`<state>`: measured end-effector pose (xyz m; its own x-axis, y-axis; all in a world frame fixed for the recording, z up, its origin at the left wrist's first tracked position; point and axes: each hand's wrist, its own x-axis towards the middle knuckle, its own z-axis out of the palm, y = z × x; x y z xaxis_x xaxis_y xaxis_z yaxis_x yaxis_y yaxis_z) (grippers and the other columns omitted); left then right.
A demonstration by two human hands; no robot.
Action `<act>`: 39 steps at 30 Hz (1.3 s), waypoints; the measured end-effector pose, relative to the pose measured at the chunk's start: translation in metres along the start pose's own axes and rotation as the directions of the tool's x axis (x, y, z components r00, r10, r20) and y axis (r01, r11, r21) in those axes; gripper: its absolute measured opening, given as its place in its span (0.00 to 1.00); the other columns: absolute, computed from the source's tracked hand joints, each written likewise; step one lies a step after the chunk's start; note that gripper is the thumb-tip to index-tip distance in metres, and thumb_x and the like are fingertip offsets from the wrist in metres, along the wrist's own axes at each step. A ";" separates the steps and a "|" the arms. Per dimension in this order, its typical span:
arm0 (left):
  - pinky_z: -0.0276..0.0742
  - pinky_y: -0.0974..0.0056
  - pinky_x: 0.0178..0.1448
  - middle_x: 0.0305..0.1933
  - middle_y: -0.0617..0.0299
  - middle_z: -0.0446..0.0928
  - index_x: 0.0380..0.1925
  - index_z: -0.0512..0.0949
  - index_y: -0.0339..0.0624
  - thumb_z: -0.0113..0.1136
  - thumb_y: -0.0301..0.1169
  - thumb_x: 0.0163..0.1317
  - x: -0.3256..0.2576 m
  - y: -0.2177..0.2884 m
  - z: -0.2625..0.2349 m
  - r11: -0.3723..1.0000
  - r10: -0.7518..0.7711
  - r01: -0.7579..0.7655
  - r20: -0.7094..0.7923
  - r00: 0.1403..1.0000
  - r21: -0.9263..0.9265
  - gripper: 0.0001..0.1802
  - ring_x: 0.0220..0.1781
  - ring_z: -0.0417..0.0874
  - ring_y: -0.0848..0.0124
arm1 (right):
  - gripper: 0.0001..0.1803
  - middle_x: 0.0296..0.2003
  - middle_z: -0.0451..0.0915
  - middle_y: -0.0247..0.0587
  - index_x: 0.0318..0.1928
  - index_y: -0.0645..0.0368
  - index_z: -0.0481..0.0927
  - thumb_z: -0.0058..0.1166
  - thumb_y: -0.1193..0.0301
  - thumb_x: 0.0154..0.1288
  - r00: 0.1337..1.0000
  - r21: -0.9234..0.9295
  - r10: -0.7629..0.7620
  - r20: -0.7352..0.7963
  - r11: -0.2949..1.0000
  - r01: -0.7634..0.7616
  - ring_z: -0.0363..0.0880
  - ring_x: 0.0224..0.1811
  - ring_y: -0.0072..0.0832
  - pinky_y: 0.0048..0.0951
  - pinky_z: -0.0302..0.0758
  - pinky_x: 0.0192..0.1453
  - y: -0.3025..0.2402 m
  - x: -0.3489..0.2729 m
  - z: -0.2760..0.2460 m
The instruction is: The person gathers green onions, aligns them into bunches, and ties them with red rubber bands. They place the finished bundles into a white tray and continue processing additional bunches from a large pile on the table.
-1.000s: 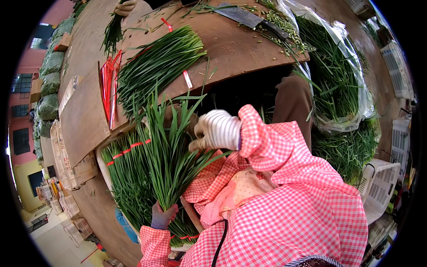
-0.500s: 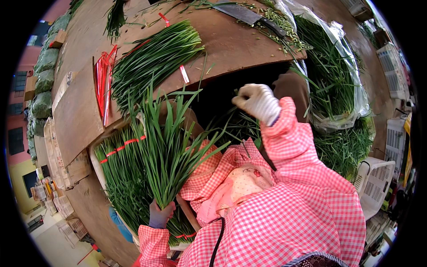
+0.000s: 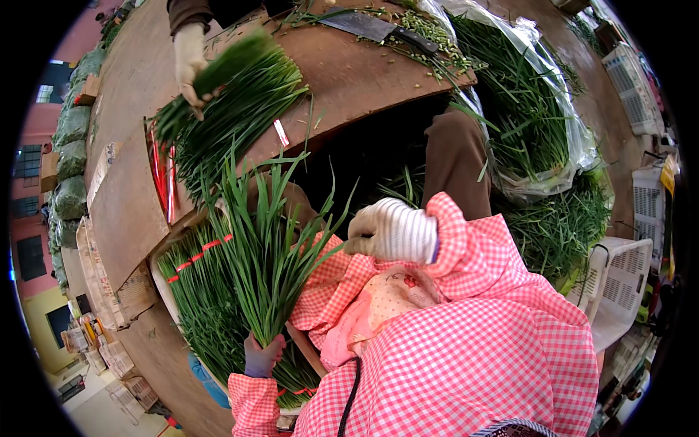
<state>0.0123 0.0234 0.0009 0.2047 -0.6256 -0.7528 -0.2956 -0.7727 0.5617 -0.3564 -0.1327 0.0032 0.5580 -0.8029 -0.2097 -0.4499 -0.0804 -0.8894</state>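
Note:
My left hand, in a dark glove, grips a bunch of garlic chives by its lower stems, with the long green leaves fanning upward. Level with the leaf tips, to the right of the bunch, is my right hand in a white striped glove. Its fingers are curled closed; a leaf end reaches toward them, but what they pinch, if anything, is hidden. Below the held bunch, a white crate holds chives tied with red bands.
Across the table, another person's gloved hand holds chives above a chive pile. Red ties lie beside it. A cleaver rests near cut stem ends. A plastic bag of chives and a white basket stand right.
My right hand has moved down and left toward the held bunch's tips. Another person's hand has come in at upper left and lifted chives. My left hand keeps its grip.

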 end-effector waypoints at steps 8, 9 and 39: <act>0.65 0.70 0.15 0.20 0.59 0.75 0.35 0.74 0.34 0.59 0.24 0.48 -0.005 0.003 0.009 0.999 0.040 -0.041 -0.051 0.998 -0.016 0.12 0.13 0.71 0.75 | 0.07 0.23 0.81 0.38 0.30 0.65 0.83 0.58 0.73 0.55 0.895 0.493 0.166 -0.414 0.867 0.067 0.77 0.25 0.21 0.22 0.74 0.32 0.010 -0.002 -0.004; 0.65 0.70 0.15 0.20 0.59 0.75 0.34 0.74 0.34 0.59 0.23 0.47 -0.005 0.002 0.009 0.999 0.049 -0.050 -0.053 0.997 -0.019 0.12 0.13 0.71 0.75 | 0.07 0.22 0.80 0.36 0.30 0.65 0.83 0.58 0.72 0.56 0.864 0.571 0.259 -0.432 0.820 0.040 0.76 0.24 0.18 0.21 0.73 0.31 0.009 -0.004 -0.011; 0.76 0.54 0.46 0.50 0.49 0.74 0.60 0.64 0.42 0.65 0.30 0.45 -0.006 -0.035 -0.036 0.423 0.603 -0.221 -0.090 0.793 0.879 0.38 0.47 0.78 0.50 | 0.14 0.23 0.79 0.48 0.28 0.57 0.82 0.61 0.58 0.51 0.942 0.053 0.235 -0.238 0.972 -0.229 0.79 0.26 0.42 0.38 0.76 0.34 0.068 -0.002 0.016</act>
<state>0.0547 0.0502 -0.0025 0.0686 -0.9714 -0.2275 -0.9903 -0.0940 0.1027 -0.3766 -0.1275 -0.0629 0.2537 -0.9162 -0.3102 -0.5286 0.1372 -0.8377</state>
